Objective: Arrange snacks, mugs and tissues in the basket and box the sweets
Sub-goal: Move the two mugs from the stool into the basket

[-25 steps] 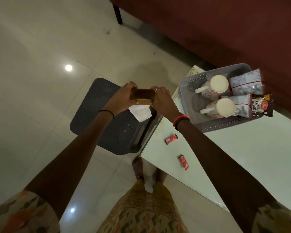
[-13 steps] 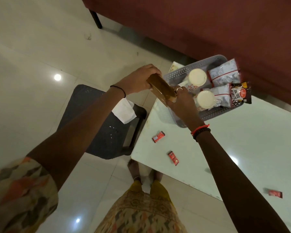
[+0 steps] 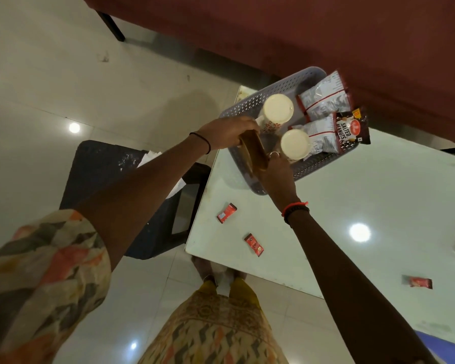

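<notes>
Nearest on the white worktop (image 3: pixel 352 195) lie three red sweets, well apart: one (image 3: pixel 418 282) at the right, one (image 3: pixel 253 245) near the front edge, one (image 3: pixel 226 213) beyond it. Farther on, both hands grip a brown box (image 3: pixel 255 153) over the grey basket's (image 3: pixel 250 103) near-left corner: the right hand (image 3: pixel 276 174) has its fingers closed on the near end, the left hand (image 3: pixel 229 132) on the far end. In the basket stand two mugs (image 3: pixel 278 107) (image 3: pixel 295 143), with peanut packets (image 3: pixel 323 99) (image 3: pixel 351 130) at their right. Whether tissues are in the box, I cannot tell.
</notes>
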A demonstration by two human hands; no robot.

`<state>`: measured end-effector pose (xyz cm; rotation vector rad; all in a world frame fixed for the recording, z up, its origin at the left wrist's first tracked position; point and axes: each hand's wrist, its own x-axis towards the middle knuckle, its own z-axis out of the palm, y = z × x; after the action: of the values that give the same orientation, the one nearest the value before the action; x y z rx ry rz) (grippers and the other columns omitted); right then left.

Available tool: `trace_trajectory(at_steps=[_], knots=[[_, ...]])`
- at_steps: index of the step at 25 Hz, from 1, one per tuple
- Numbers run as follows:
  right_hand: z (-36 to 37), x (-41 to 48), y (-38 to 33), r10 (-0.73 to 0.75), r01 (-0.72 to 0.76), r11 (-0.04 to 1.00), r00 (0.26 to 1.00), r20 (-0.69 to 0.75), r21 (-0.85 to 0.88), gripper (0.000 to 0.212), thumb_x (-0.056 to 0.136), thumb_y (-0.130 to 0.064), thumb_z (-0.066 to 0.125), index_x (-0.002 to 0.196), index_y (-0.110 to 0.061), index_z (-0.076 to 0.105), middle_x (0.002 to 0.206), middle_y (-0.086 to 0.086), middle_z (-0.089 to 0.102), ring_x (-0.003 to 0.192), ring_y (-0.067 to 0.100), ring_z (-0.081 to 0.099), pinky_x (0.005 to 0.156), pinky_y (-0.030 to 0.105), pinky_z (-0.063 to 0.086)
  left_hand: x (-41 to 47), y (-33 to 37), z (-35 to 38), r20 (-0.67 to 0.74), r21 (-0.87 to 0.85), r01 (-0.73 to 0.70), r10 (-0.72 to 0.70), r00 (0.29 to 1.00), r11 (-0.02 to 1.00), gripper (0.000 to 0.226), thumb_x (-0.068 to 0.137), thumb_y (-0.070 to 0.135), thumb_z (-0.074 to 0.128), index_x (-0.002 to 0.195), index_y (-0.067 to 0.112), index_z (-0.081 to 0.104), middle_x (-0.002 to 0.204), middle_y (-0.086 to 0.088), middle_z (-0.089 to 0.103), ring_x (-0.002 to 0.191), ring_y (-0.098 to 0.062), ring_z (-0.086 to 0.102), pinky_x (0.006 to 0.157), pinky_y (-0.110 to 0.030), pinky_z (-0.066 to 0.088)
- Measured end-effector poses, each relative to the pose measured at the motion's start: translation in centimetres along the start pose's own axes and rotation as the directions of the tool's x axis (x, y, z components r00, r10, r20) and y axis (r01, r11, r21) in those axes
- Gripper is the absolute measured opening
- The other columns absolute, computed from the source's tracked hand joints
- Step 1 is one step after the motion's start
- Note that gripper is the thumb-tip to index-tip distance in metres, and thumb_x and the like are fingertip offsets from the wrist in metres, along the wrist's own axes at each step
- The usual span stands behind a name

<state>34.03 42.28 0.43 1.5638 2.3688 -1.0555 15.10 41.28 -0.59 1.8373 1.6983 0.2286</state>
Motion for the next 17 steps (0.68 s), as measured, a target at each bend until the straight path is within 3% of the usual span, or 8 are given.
trace_trajectory(at_steps=[4, 11, 17], knots=[[1.7, 0.9, 1.0, 0.029, -0.028, 0.999, 0.998, 0.064, -0.022, 0.036, 0.092, -0.021, 0.058, 0.116, 0.005, 0.052, 0.117, 0.025, 0.058, 0.106, 0.038, 0.059, 0.093, 0.042, 0.052, 0.3, -0.7, 1.9, 0.029, -0.009, 0.027, -0.027, 0.999, 1.000, 0.046, 0.081, 0.002, 0.063, 0.124, 0.013, 0.052, 0.126, -0.010, 0.057, 0.113, -0.025, 0.057, 0.092, -0.031, 0.049], [2.6, 2.7, 1.6, -0.004, 0.009, 0.997, 0.998, 0.068, -0.077, 0.033, 0.094, -0.017, 0.056, 0.118, 0.005, 0.049, 0.120, 0.025, 0.056, 0.110, 0.037, 0.058, 0.096, 0.043, 0.050, 1.2, -1.5, 3.4, -0.018, 0.066, 0.088, -0.087, 0.996, 0.994, 0.047, 0.084, 0.000, 0.057, 0.129, 0.011, 0.047, 0.133, -0.012, 0.053, 0.118, -0.028, 0.053, 0.096, -0.036, 0.047], [2.4, 2.9, 1.2, 0.010, -0.004, 0.997, 0.996, 0.084, -0.074, 0.042, 0.090, -0.017, 0.062, 0.123, 0.004, 0.046, 0.125, 0.023, 0.053, 0.115, 0.035, 0.055, 0.100, 0.042, 0.050, 1.6, -1.5, 3.3, -0.023, 0.091, 0.093, -0.091, 0.996, 0.991, 0.048, 0.085, 0.001, 0.056, 0.131, 0.010, 0.046, 0.135, -0.014, 0.051, 0.122, -0.030, 0.050, 0.101, -0.038, 0.045]])
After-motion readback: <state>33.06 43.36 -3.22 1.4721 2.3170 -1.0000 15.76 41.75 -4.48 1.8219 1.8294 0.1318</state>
